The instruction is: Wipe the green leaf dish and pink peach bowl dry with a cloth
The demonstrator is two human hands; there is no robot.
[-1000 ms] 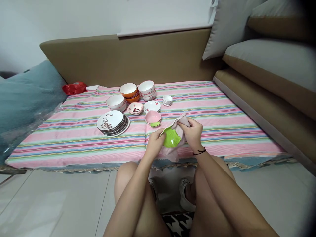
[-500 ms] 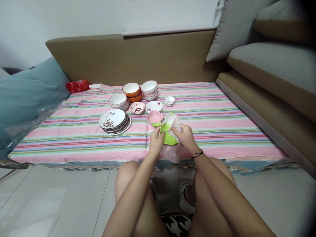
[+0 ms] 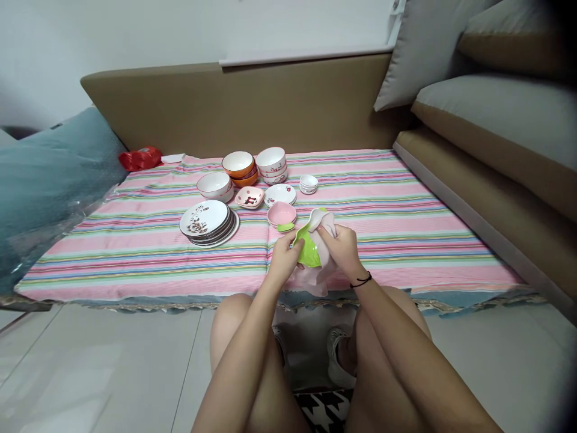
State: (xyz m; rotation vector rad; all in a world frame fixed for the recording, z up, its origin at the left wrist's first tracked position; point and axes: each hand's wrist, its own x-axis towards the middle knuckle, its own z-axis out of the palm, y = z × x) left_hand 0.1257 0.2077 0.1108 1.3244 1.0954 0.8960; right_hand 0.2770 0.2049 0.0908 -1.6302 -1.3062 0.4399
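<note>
Between my hands, above the front edge of the striped cover, is a green and white leaf-shaped dish (image 3: 309,251). My left hand (image 3: 285,252) is closed on its left rim, thumb on the inner face. My right hand (image 3: 341,245) is closed on a pale pink cloth (image 3: 323,255), pressed over the white upper part and right side of the dish. The cloth's lower end hangs beneath the dish. Just beyond my left hand sit stacked pink bowls (image 3: 282,213), with a small green leaf-like piece (image 3: 285,227) in front of them.
A stack of plates (image 3: 205,219) stands to the left. Behind are white bowls (image 3: 271,159), orange bowls (image 3: 238,162), a square pink dish (image 3: 249,197), flowered plates (image 3: 280,193) and small white dishes (image 3: 309,183). Cushions (image 3: 487,114) rise on the right; a red bag (image 3: 140,158) lies far left.
My right hand has moved the cloth across the dish, so more of its white part and right side is covered. My left hand keeps its hold on the rim.
</note>
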